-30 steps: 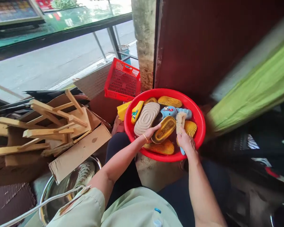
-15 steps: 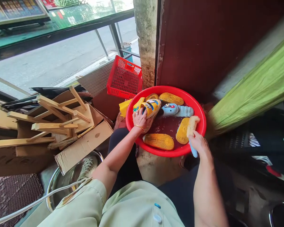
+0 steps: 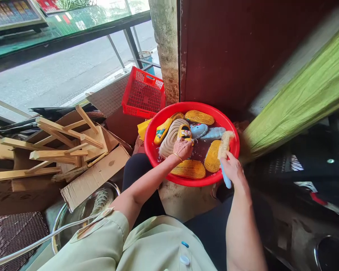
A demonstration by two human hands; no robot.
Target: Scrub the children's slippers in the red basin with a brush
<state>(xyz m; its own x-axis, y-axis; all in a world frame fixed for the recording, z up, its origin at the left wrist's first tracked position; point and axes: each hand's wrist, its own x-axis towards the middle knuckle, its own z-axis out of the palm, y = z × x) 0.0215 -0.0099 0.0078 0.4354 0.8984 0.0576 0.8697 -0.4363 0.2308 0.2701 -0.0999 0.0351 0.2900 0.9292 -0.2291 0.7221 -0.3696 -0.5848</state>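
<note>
My left hand (image 3: pixel 183 148) is closed over the near end of a yellow slipper (image 3: pixel 184 131) with a dark cartoon patch, inside the red basin (image 3: pixel 236 145). Just left of it lies a shoe with a ridged beige sole (image 3: pixel 171 141) facing up. Beyond that is another yellow slipper (image 3: pixel 161 131) with a printed picture. In my right hand (image 3: pixel 234 167) is a scrubbing brush (image 3: pixel 225 145) with pale bristles and a blue handle, over the basin's right side. Below the bristles lies a yellow slipper sole (image 3: pixel 213 158). Blue slippers (image 3: pixel 211 133) and more yellow soles (image 3: pixel 189 169) sit in dark water.
A red plastic crate (image 3: pixel 143 92) stands behind the basin. Upturned wooden stool legs (image 3: pixel 64 139) and cardboard (image 3: pixel 93 180) are piled at left, above a metal bowl (image 3: pixel 58 226) holding a woven shoe. A green cloth (image 3: pixel 293 90) hangs at right.
My left hand has let go of the earlier yellow slipper and moved right onto another. A beige sole now faces up where the earlier one was held. The brush stays in my right hand.
</note>
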